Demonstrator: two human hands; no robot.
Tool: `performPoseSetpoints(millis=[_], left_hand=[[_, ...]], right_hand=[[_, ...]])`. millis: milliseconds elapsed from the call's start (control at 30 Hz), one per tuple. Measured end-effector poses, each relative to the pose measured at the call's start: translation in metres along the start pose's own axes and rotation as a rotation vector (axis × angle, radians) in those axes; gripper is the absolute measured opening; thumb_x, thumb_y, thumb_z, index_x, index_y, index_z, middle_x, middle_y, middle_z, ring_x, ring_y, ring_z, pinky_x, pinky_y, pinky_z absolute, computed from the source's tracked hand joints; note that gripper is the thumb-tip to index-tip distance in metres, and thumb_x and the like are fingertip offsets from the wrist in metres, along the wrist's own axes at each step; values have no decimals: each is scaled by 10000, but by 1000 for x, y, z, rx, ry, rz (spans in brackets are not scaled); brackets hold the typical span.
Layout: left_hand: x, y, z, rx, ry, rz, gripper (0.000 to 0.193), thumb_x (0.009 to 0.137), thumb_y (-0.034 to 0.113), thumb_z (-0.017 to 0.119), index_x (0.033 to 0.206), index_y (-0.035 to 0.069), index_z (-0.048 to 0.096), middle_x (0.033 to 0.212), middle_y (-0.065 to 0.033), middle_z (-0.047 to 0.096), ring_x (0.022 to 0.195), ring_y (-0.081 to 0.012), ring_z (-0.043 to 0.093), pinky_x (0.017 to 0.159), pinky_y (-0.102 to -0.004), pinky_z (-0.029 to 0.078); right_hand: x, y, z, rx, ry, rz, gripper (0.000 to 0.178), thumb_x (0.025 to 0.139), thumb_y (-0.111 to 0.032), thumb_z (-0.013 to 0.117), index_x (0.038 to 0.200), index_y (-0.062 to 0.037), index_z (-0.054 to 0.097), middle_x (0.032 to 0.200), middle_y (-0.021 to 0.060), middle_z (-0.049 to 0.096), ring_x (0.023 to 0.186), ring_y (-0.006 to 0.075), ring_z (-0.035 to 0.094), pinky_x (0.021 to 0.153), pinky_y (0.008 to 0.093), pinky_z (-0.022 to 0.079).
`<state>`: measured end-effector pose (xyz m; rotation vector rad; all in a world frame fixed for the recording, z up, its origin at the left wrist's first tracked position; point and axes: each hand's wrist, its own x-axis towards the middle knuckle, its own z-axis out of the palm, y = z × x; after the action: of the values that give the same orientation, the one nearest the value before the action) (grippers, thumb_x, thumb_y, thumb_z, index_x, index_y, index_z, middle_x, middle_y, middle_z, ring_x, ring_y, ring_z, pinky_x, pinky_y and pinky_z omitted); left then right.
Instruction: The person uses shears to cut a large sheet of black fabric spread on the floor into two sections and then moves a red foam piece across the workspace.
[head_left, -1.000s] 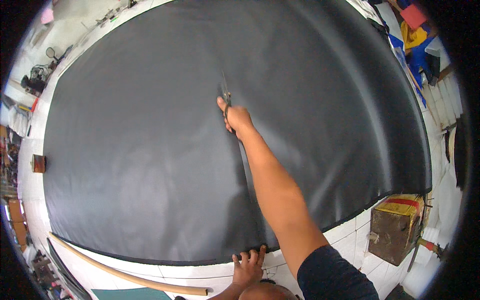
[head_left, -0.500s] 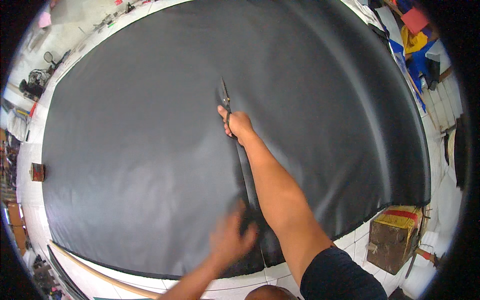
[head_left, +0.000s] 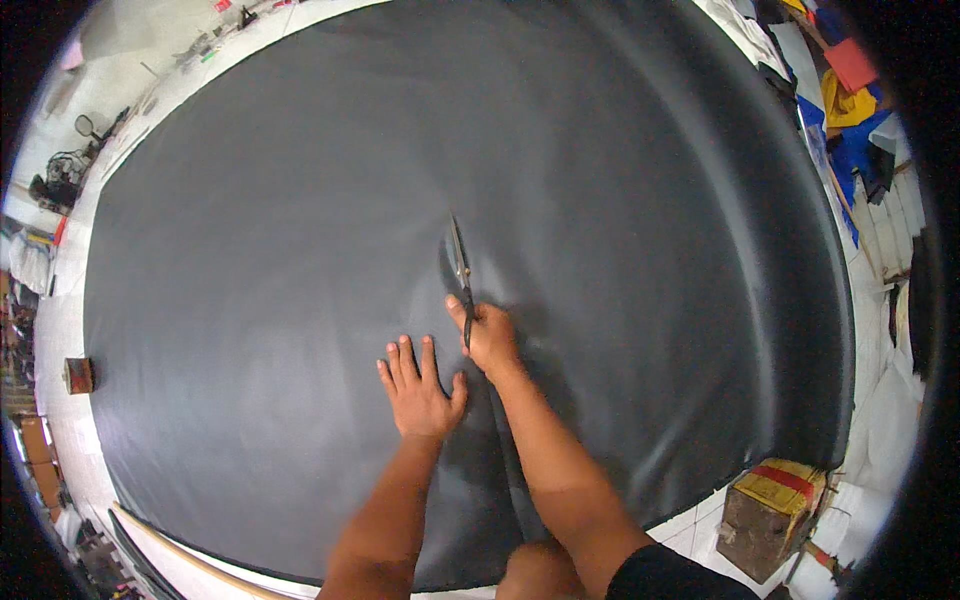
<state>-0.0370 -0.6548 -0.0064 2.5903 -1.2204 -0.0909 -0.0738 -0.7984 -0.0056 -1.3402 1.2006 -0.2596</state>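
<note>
A large sheet of smooth black material (head_left: 250,250), like leatherette, is spread over the white tiled floor. My right hand (head_left: 492,338) grips a pair of scissors (head_left: 461,262) by its dark handles, the metal blades pointing away from me over the sheet. A cut line runs through the sheet from the scissors back toward me, partly hidden by my right forearm. To the left of the cut, my left hand (head_left: 420,400) lies flat on the sheet with its fingers spread, holding nothing. Whether the lower blade is under the sheet is hard to tell.
A worn block with yellow and red on top (head_left: 770,510) stands at the sheet's near right edge. At the left edge is a small rusty tin (head_left: 78,375). A long wooden strip (head_left: 190,555) lies near left. Coloured scraps (head_left: 850,100) are piled far right.
My left hand has moved forward from near the sheet's close edge and now rests flat beside the scissors. The view has shifted forward, so the scissors and right hand appear lower.
</note>
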Motion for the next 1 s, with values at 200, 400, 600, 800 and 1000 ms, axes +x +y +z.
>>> performPoseSetpoints(millis=[200, 400, 600, 800, 1000], left_hand=[[3, -4, -3, -20, -78, -36, 731, 793, 445, 616, 1398, 71, 452, 1476, -252, 336, 1405, -448, 240, 1144, -608, 142], [6, -6, -1, -23, -125, -61, 715, 788, 475, 615, 1375, 89, 482, 1457, -250, 361, 1383, -458, 275, 1131, -621, 168], [3, -9, 7, 10, -140, -51, 703, 797, 490, 610, 1360, 85, 497, 1458, -249, 355, 1385, -453, 273, 1129, -628, 170], [4, -8, 7, 3, -151, -32, 717, 796, 484, 616, 1368, 73, 482, 1461, -260, 338, 1397, -460, 244, 1129, -638, 161], [0, -12, 9, -5, -178, -28, 720, 806, 464, 604, 1376, 46, 461, 1473, -284, 310, 1403, -488, 211, 1124, -653, 146]], right_hand=[[-2, 5, 11, -191, 166, -155, 537, 876, -524, 660, 651, -53, 533, 555, 33, 524, 492, 140, 485, 500, 303, 399], [15, -25, 11, -126, 79, -15, 517, 878, -519, 657, 714, -38, 563, 624, 83, 561, 567, 215, 521, 558, 344, 414], [119, -85, 18, -140, -3, 34, 548, 877, -532, 642, 749, 0, 616, 671, 173, 605, 658, 353, 588, 648, 429, 452], [149, -100, 27, -65, 46, -96, 557, 877, -543, 654, 616, -89, 462, 513, 10, 459, 436, 118, 460, 433, 303, 379], [169, -99, 31, 5, -33, -108, 547, 874, -544, 657, 619, -97, 471, 507, 6, 454, 435, 113, 462, 425, 290, 372]])
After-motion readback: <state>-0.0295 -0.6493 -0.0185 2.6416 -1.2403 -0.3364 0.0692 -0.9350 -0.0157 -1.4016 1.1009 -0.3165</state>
